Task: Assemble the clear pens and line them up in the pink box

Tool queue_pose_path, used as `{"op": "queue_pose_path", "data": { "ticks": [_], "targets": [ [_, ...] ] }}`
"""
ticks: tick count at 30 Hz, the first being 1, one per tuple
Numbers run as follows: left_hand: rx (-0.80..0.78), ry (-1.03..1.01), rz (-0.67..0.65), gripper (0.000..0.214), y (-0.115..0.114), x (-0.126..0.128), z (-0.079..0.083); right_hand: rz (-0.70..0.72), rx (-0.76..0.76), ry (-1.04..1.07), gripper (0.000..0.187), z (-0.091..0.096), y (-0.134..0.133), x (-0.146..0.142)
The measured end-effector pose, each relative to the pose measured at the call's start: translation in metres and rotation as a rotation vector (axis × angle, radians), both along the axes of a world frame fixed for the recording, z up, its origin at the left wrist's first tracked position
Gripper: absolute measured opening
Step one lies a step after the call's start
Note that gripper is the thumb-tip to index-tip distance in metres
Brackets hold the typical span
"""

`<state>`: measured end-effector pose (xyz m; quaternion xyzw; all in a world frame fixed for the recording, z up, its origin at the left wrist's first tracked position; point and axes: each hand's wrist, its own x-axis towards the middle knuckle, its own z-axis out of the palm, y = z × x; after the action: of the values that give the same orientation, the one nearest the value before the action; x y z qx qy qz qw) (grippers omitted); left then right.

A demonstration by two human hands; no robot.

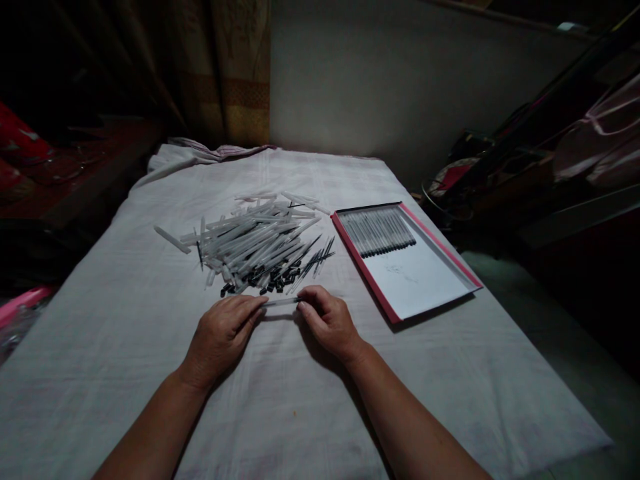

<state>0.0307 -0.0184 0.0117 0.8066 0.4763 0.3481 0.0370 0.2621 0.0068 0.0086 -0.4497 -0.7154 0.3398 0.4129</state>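
Observation:
A slim clear pen (281, 302) lies level between my two hands, just above the cloth. My left hand (220, 333) is closed on its left end, and the fingertips of my right hand (327, 320) pinch its dark right end. Beyond my hands spreads a heap of clear pen barrels (250, 233). Small black pen parts (275, 279) are scattered at the heap's near edge, and several thin dark refills (320, 259) lie at its right. A red-edged shallow box (367, 280) to the right holds a row of pens (383, 231) with black ends.
A pale checked cloth (150, 373) covers the table, bunched up at the far left corner (200, 152). Curtains (245, 73) hang behind on the left, beside a grey wall (360, 80). A pink-edged container (25, 303) sits at the left, and dark clutter (465, 167) stands off to the right.

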Motion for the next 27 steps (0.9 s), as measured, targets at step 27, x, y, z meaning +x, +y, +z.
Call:
{"op": "queue_pose_path", "data": {
  "ticks": [27],
  "targets": [
    [-0.012, 0.012, -0.008, 0.023, 0.0003, -0.0009, 0.0004, 0.027, -0.030, -0.022, 0.017, -0.0004, 0.0007, 0.0007]
  ]
}}
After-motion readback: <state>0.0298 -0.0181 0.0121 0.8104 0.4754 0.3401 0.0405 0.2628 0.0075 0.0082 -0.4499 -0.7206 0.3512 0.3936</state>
